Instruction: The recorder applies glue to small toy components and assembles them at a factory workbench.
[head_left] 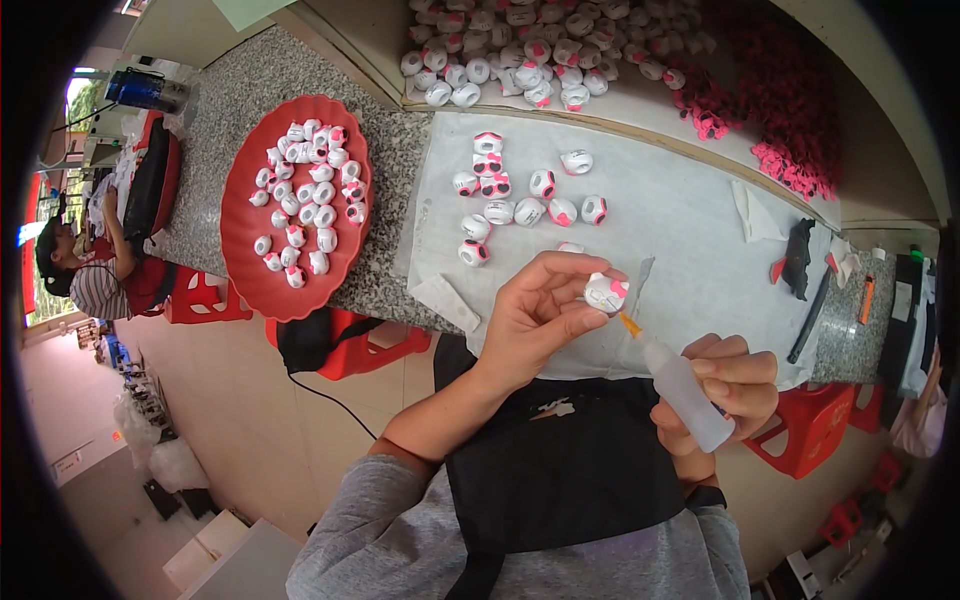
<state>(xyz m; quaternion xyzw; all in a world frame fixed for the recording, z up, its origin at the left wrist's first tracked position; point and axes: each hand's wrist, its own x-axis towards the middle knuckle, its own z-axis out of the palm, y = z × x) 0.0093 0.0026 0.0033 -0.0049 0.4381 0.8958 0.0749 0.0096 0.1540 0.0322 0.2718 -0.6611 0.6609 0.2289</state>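
Note:
My left hand [535, 320] pinches a small white toy head with pink patches [605, 292] between thumb and fingers, just above the near edge of a white cloth [680, 230]. My right hand [728, 385] grips a small translucent squeeze bottle [685, 385]. Its orange nozzle [630, 325] points up and left, almost touching the underside of the toy head. Several more white and pink toy heads [525, 195] lie scattered on the cloth beyond my left hand.
A red round tray [240, 215] with several toy heads sits on the speckled counter at left. A large pile of heads [530, 50] and pink small parts [790, 110] fill the back. Tools [805, 260] lie at right. Another person [85, 270] sits far left. Red stools [815, 425] stand below.

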